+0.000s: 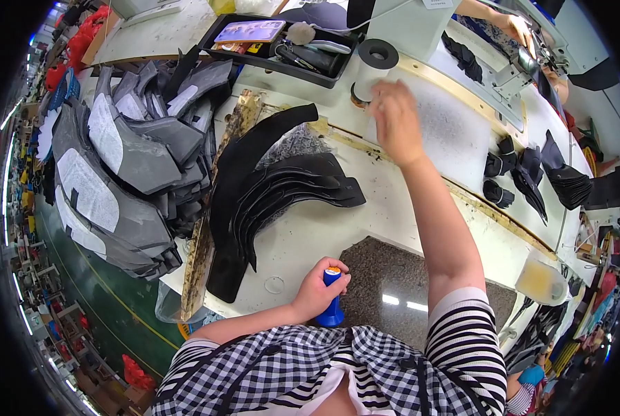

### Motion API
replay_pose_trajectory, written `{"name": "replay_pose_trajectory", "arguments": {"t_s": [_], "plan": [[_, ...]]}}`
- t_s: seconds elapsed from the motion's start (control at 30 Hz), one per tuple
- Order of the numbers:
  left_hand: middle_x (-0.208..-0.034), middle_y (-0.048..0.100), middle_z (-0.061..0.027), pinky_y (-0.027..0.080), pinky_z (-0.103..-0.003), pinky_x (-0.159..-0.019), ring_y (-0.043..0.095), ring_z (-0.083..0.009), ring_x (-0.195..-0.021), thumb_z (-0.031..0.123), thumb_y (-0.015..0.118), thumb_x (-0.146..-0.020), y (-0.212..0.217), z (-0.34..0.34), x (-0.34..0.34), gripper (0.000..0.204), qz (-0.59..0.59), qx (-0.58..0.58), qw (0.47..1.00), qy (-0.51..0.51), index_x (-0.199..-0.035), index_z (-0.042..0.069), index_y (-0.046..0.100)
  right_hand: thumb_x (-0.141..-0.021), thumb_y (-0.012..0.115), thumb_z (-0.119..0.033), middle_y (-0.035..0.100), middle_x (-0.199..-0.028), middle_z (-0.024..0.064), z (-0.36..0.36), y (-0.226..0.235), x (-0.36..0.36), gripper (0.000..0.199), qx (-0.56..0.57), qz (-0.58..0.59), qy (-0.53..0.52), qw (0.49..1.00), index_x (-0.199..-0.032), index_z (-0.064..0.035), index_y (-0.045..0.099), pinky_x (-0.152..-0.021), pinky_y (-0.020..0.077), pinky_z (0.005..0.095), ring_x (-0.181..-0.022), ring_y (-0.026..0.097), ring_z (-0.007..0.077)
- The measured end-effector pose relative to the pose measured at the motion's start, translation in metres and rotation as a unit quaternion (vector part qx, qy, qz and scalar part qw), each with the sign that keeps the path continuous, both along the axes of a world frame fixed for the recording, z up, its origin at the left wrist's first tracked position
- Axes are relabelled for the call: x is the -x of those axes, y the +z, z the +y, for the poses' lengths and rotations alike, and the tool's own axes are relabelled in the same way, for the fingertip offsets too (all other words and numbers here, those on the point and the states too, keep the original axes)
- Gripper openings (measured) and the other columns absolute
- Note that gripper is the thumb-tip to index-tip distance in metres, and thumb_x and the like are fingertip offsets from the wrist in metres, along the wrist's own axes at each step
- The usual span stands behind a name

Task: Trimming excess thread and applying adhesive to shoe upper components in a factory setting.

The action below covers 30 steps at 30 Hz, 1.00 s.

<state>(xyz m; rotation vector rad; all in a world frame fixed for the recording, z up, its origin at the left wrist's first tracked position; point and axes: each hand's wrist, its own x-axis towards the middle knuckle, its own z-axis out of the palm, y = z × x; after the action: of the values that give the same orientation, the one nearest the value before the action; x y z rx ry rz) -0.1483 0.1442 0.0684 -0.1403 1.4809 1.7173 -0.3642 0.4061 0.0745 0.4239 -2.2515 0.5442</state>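
Note:
My left hand (321,290) is closed around a blue spool-like piece (330,315) with a flared foot and an orange-and-white top. It holds the piece upright by the table's near edge, at the corner of a dark speckled stone slab (386,277). My right arm stretches far forward, and my right hand (396,125), blurred by motion, is beside an upright white roll with a dark top (377,62). Whether the fingers touch the roll cannot be made out. To the left of that arm lie curved black pieces (292,187), fanned in an overlapping stack, with a longer black strip (233,173) beside them.
Grey cut pieces (123,152) are heaped at the left behind a worn wooden strip (202,256). A black tray (317,73) at the back carries a phone (249,31) and tools. Black bundles (528,173) lie right. Another person's hand (514,29) is by a sewing machine (518,83).

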Motion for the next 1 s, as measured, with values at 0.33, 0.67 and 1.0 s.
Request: {"name": "replay_pose_trajectory", "arguments": {"t_s": [0.33,0.67,1.0], "plan": [[-0.072,0.057,-0.0047,0.05,-0.028,-0.052,0.057,-0.0128,-0.056,0.012,0.061,-0.089,-0.061,-0.011,-0.01,0.016,0.165,0.056,0.984,0.024,-0.101,0.005,0.053,-0.091,0.052,-0.003,0.054,-0.077,0.0034,-0.109,-0.02,-0.26,0.004,0.5,-0.523,0.199,0.661,-0.091,-0.0035,0.049,-0.064,0.0461,0.0257,-0.069,0.055,0.0111],[-0.066,0.055,-0.0032,0.045,-0.027,-0.044,0.054,-0.0119,-0.048,0.02,0.063,-0.088,-0.031,-0.007,0.025,0.021,0.067,0.086,0.992,-0.063,-0.101,0.007,0.052,-0.091,0.059,-0.011,0.059,-0.069,0.005,-0.11,-0.016,-0.396,0.009,0.421,-0.598,0.001,0.682,-0.093,-0.0049,0.053,-0.056,0.0467,0.0264,-0.061,0.057,0.0105],[-0.106,0.058,-0.013,0.045,-0.034,-0.09,0.057,-0.0274,-0.102,0.004,0.061,-0.079,-0.009,-0.039,-0.04,0.035,0.443,0.119,0.887,0.055,-0.113,0.009,0.051,-0.091,0.061,-0.008,0.064,-0.082,0.0065,-0.117,-0.065,-0.435,0.008,0.361,-0.366,-0.022,0.857,-0.095,-0.0024,0.06,-0.066,0.0493,0.024,-0.072,0.06,0.0098]]}}
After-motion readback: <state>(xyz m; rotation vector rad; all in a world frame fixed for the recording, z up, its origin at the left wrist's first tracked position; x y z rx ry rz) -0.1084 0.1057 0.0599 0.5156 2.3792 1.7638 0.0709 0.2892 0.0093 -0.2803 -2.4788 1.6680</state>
